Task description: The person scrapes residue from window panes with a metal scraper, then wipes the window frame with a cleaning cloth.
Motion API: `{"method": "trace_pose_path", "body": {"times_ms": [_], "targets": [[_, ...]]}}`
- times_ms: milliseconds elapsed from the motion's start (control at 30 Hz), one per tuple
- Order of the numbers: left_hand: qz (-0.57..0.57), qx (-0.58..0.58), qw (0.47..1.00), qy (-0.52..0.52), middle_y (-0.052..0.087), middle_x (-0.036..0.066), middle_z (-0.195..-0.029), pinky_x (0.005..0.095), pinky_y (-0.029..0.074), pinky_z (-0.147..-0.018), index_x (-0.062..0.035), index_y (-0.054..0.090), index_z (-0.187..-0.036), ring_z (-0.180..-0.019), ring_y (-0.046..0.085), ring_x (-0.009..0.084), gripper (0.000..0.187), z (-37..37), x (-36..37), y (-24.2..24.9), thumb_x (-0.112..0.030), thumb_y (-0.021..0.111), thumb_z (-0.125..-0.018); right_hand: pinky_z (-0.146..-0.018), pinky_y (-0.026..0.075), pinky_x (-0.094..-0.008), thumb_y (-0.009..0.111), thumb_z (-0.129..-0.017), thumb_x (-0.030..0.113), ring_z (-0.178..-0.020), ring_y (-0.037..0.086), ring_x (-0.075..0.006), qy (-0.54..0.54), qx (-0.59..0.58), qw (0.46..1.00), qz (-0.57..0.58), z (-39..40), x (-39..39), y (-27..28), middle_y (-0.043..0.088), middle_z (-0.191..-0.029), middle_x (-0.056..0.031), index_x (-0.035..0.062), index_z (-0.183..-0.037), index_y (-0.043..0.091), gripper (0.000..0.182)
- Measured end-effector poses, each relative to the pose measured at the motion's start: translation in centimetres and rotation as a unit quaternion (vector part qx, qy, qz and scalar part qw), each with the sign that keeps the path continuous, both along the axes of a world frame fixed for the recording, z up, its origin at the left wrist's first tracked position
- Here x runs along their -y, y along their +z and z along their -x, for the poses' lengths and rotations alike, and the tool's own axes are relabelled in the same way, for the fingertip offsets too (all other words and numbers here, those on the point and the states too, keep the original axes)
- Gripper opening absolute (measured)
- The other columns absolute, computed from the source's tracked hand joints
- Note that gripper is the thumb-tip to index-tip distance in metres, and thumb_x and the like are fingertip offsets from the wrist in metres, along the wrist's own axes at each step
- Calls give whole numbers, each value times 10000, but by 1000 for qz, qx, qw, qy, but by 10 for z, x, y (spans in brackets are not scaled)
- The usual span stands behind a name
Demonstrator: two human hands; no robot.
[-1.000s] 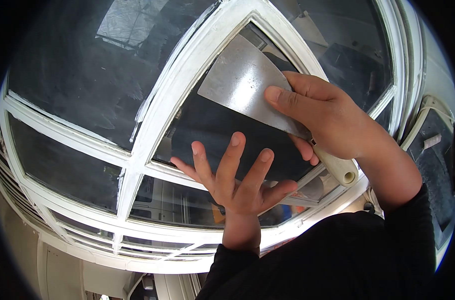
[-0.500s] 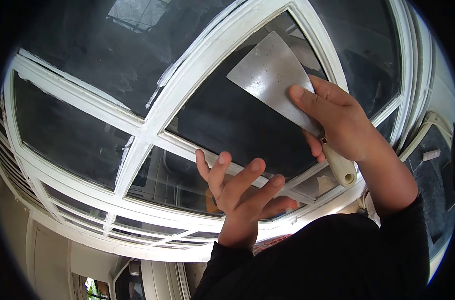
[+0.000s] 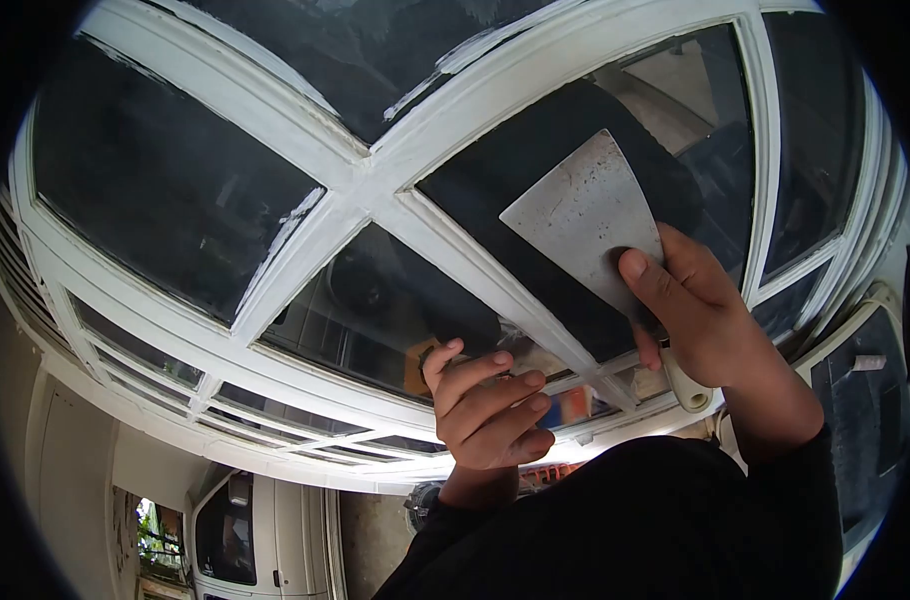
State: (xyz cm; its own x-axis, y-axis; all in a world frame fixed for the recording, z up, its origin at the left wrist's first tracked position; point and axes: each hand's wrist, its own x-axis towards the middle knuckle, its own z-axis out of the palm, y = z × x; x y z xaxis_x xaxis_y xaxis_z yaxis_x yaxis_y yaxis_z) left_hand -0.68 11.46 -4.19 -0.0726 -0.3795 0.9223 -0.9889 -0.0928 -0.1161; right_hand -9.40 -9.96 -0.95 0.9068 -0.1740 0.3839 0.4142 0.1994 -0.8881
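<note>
My right hand [image 3: 705,310] is wrapped round the pale handle of a putty knife [image 3: 590,212], with the thumb pressed on the lower blade. The wide metal blade points up and to the left and carries small dark specks. Its handle end shows below my palm. Lower down, my left hand [image 3: 490,415] holds nothing, its fingers loosely curled and apart. Behind both hands stands a white window frame [image 3: 360,185] with dark glass panes. White paint is smeared on the glass along some of the bars.
A chair-like piece with a dark panel [image 3: 860,420] stands at the right, a small pale block [image 3: 869,362] on it. A light-coloured vehicle [image 3: 265,530] is at the lower left. Slatted louvres [image 3: 7,270] line the far left edge.
The view has shifted across the window. My right hand and the putty knife sit a little lower. My left hand has dropped, and its spread fingers have curled in.
</note>
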Motion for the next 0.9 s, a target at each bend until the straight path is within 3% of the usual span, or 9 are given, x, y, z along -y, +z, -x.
{"method": "trace_pose_path", "body": {"times_ms": [133, 233, 333, 433, 500, 533, 667, 800, 900], "targets": [[-21, -12, 1000, -2, 611, 16, -700, 518, 394, -962, -135, 599, -765, -828, 628, 218, 446, 0, -10, -11, -531, 509, -951, -449, 402, -219, 479, -1023, 228, -461, 484, -47, -37, 41, 996, 67, 1, -2, -31, 521, -605, 17, -33, -1129, 559, 293], [-58, -2, 994, -97, 516, 1, -638, 454, 445, -824, -130, 588, -757, -661, 582, 179, 482, -8, -21, -33, -558, 486, -953, -468, 405, -224, 507, -1009, 223, -481, 491, -55, -73, 85, 981, 160, 17, 11, -68, 504, -598, 19, -37, -1114, 558, 285], [50, 18, 984, -168, 352, -40, -564, 303, 407, -556, -133, 623, -798, -514, 434, 133, 554, -18, -15, -46, -650, 467, -919, -486, 417, -226, 512, -1001, 202, -510, 510, -58, -63, -21, 990, 125, 43, 26, -124, 513, -608, 8, -47, -1123, 557, 281], [75, 44, 982, -169, 365, -45, -570, 303, 416, -566, -144, 626, -805, -527, 442, 132, 543, -22, -8, -50, -646, 459, -926, -498, 426, -234, 510, -993, 172, -537, 532, -61, -118, -141, 982, 38, 70, 21, -151, 535, -629, -2, -40, -1133, 562, 259], [67, 37, 979, -188, 393, -56, -580, 305, 427, -558, -153, 626, -799, -541, 455, 132, 533, -19, -2, -53, -643, 460, -927, -499, 441, -283, 544, -967, 150, -540, 547, -109, -160, -165, 965, 124, 85, 16, -156, 557, -652, -47, -22, -1081, 584, 210], [34, 36, 978, -201, 418, -61, -598, 309, 445, -592, -170, 633, -816, -580, 479, 133, 512, -16, 3, -54, -641, 465, -926, -515, 461, -357, 601, -921, 152, -527, 596, -230, -226, -121, 939, 228, 85, 16, -162, 587, -638, -112, 5, -1000, 593, 166], [-72, 25, 979, -190, 524, -82, -703, 358, 468, -793, -227, 656, -905, -774, 557, 131, 432, 0, 21, -54, -626, 490, -921, -562, 478, -449, 631, -875, 182, -630, 620, -379, -217, -195, 879, 376, 94, 16, -146, 613, -623, -160, 61, -938, 591, 141], [-102, 22, 981, -166, 617, -80, -956, 465, 346, -1005, -269, 662, -1018, -1054, 553, 158, 383, 5, 54, -47, -613, 539, -900, -621, 492, -491, 613, -877, 228, -664, 635, -379, -195, -209, 856, 432, 103, 12, -140, 604, -620, -145, 112, -967, 590, 149], [-88, 48, 982, -157, 592, 71, -1192, 568, 227, -1111, -263, 607, -1179, -1326, 413, 308, 456, 3, 85, -44, -609, 560, -886, -653, 494, -496, 596, -885, 243, -689, 637, -388, -173, -239, 864, 408, 120, 14, -148, 618, -647, -153, 109, -971, 586, 159]]}}
